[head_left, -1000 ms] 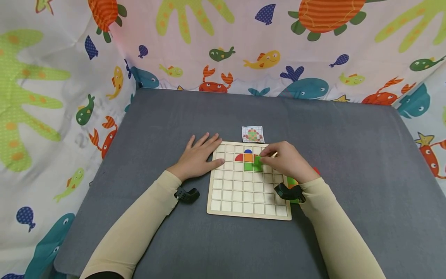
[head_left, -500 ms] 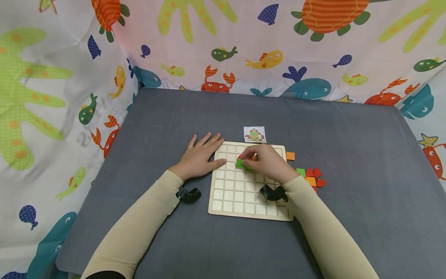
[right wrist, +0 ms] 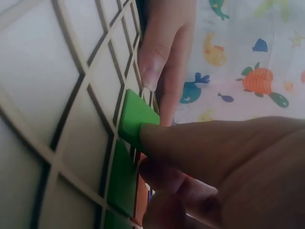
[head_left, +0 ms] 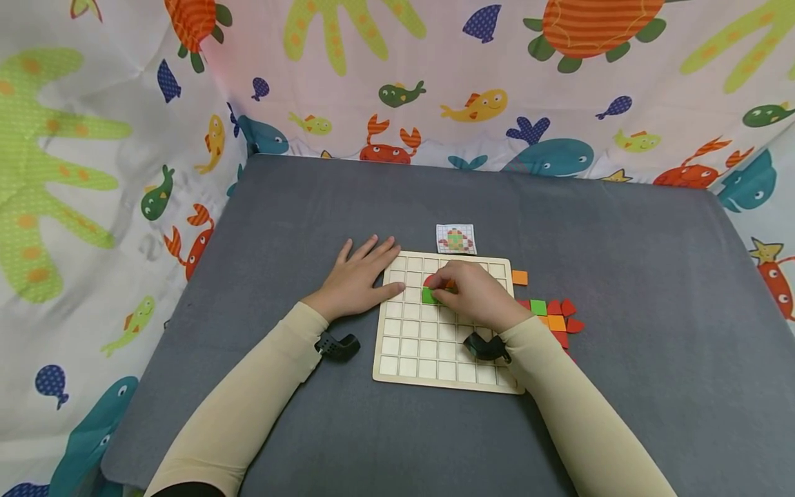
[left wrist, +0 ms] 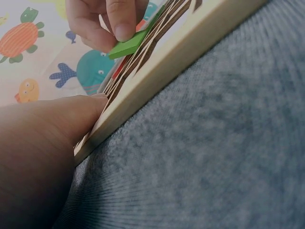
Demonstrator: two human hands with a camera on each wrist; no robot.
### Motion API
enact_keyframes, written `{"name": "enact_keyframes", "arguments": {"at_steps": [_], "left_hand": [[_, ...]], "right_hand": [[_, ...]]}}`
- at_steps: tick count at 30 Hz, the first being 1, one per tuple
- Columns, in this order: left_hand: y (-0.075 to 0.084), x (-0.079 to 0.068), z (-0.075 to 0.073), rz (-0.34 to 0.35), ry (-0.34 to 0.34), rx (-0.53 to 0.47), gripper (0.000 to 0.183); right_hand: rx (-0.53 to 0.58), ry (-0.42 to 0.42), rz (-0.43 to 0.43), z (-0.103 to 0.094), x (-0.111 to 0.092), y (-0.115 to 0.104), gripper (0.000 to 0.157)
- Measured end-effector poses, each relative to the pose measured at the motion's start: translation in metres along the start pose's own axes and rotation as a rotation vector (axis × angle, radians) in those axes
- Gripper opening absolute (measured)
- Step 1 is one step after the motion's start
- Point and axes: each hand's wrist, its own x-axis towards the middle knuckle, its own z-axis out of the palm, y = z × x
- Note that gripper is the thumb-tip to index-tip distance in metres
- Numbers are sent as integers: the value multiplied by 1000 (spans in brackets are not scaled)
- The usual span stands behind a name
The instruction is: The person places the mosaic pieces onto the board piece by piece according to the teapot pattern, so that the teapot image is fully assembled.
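Observation:
My right hand (head_left: 477,293) pinches a green square tile (right wrist: 136,114) between thumb and fingers, over the wooden grid board (head_left: 428,348). In the right wrist view the tile is tilted at a cell, beside another green tile (right wrist: 121,179) that lies in the grid. A red piece (head_left: 428,280) shows just above the held tile; the hand covers most of the other placed pieces. My left hand (head_left: 354,286) lies spread at the board's left side, its thumb on the frame and its fingers reaching past the top left corner.
A small pattern card (head_left: 456,239) lies behind the board. Right of it are an orange square (head_left: 519,277) and a cluster of loose red, orange (head_left: 556,323) and green (head_left: 537,308) tiles, partly behind the right forearm. A sea-animal curtain (head_left: 335,69) surrounds the grey table (head_left: 633,276).
My right hand has moved left across the board with the green tile, from beside the placed green pieces to their left side. The tile is lower now. The left hand stays put.

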Motion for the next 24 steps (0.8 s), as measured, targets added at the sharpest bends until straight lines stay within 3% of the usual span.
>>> {"name": "enact_keyframes", "arguments": {"at_steps": [11,16,20,24], "left_hand": [[2,3,1,0,7,-4,82],[2,4,2,21,7,-9,83],[-2,-2,0,0,-1,9,83],[-1,0,1,13,-3,-2,84]], "right_hand": [[-110,45,-75,-2,-2,2,8],[-110,48,-41,-8,-8,5,7],[-80,58,-32,-14,-11,7,8],[-75,76,47,-26,-18,15,10]]}}
